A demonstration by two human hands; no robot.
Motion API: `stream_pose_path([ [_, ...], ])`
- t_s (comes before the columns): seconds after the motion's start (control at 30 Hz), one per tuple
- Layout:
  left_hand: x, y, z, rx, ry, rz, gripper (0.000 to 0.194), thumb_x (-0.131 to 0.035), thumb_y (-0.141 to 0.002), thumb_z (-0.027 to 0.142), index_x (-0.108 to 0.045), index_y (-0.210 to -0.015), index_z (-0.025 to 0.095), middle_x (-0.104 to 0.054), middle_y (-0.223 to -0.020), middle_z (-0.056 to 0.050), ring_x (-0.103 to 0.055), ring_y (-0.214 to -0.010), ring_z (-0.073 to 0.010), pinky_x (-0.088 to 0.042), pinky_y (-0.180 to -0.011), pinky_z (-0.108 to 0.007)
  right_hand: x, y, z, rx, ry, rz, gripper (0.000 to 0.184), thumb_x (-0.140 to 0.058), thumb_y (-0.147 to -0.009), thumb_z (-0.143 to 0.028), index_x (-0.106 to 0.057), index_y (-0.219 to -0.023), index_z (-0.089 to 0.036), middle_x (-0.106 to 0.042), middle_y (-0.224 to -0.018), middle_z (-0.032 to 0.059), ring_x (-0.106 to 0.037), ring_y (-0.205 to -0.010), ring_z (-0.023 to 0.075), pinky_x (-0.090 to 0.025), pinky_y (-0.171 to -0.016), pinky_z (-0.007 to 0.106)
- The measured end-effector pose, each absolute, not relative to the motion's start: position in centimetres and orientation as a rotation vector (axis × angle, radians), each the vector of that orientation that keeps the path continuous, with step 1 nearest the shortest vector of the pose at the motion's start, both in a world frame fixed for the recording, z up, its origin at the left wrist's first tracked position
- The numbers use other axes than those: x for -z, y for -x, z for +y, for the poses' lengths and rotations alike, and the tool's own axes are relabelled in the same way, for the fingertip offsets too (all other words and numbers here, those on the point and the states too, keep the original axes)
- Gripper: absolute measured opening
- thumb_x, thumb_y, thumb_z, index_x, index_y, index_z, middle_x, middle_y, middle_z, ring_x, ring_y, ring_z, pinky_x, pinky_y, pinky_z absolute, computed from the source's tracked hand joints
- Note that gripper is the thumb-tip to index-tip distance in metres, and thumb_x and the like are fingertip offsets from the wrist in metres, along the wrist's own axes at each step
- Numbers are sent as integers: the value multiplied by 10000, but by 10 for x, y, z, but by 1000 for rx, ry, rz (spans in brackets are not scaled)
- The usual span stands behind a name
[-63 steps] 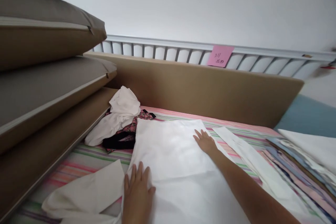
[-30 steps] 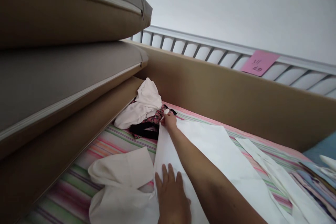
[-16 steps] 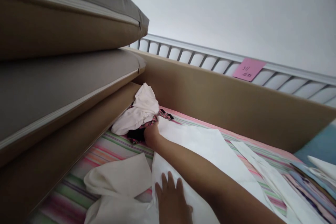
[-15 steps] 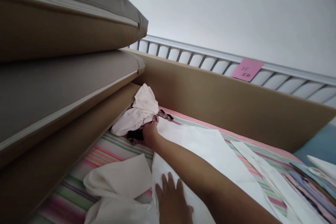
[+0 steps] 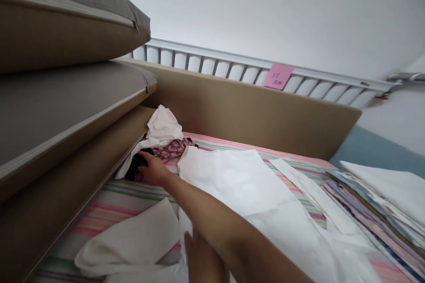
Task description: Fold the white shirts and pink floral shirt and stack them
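Observation:
My right hand (image 5: pixel 151 170) reaches far left across the bed into a small heap of clothes. Its fingers curl around a black garment (image 5: pixel 132 170) that lies under a crumpled white cloth (image 5: pixel 162 127) and a pink patterned piece (image 5: pixel 172 149). A large white garment (image 5: pixel 239 181) lies spread flat on the striped sheet (image 5: pixel 133 192), beside my right forearm. My left hand (image 5: pixel 199 257) rests on the near edge of that garment, mostly hidden under my right forearm, with the fingers that show lying flat.
Thick brown-and-grey cushions (image 5: pixel 66 97) are stacked along the left. A tan padded board (image 5: pixel 249 115) closes the far side, with a white railing and a pink note (image 5: pixel 278 76) behind it. Folded fabrics (image 5: pixel 381 190) lie at the right, a loose white cloth (image 5: pixel 133 239) lies near left.
My right hand left the spread white garment, moved left to the heap and closed on the black garment, pushing it toward the cushions. My left hand stayed on the garment's near edge.

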State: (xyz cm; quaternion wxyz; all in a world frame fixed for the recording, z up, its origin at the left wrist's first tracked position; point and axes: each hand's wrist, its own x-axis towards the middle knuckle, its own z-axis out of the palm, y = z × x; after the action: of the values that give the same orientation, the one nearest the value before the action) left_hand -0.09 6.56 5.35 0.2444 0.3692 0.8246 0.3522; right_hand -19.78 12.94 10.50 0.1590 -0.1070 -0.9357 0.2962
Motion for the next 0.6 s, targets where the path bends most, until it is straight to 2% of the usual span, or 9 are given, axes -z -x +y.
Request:
stream_pose_path([
  [0.07,-65,3,62,-838,-1000,2245,610,-525,-729,157,-440,-1329,229,-378,-1425,-123,-212,-1353,-350,-102,-1071,-590,-101,152,142,-933,162,-2547,451,-542,-815,-218,-514,-1265,-216,-573,-1252,21,-530,-1139,143,-399,-978,257],
  [0.13,-76,4,60,-704,-992,2245,647,-559,-687,115,-449,-1322,167,-312,-1453,-149,-162,-1367,-352,-97,-1085,-562,-97,95,164,-884,172,-2474,356,-465,-876,-282,-557,-1218,-244,-576,-1248,14,-512,-1160,147,-380,-1008,301],
  [0.23,-82,4,60,-655,-971,2280,626,-562,-700,116,-457,-1315,163,-269,-1467,-154,-145,-1371,-351,-103,-1087,-551,-81,11,206,-617,419,-2606,391,-387,-914,-381,-552,-1239,-239,-509,-1322,55,-412,-1260,183,-292,-1071,380],
  [0.33,-73,2,60,-682,-952,2342,617,-573,-702,124,-472,-1306,194,-270,-1467,-149,-145,-1367,-366,-130,-1075,-561,-58,-36,236,-408,673,-2849,472,-371,-908,-477,-460,-1324,-275,-341,-1443,62,-226,-1359,240,-169,-1098,485],
  [0.47,-51,4,61,-644,-1014,2387,599,-565,-718,176,-470,-1308,216,-263,-1476,-136,-145,-1358,-397,-160,-1047,-604,-39,-17,252,-350,777,-2923,537,-314,-904,-553,-336,-1390,-328,-217,-1493,68,-148,-1377,259,-120,-1097,498],
  [0.6,-37,10,66,-371,-1084,2443,576,-496,-781,283,-404,-1349,261,-220,-1500,-90,-145,-1363,-383,-214,-1031,-595,-46,32,272,-437,765,-2931,576,-304,-885,-601,-315,-1397,-339,-161,-1510,41,-107,-1384,266,-125,-1098,491],
])
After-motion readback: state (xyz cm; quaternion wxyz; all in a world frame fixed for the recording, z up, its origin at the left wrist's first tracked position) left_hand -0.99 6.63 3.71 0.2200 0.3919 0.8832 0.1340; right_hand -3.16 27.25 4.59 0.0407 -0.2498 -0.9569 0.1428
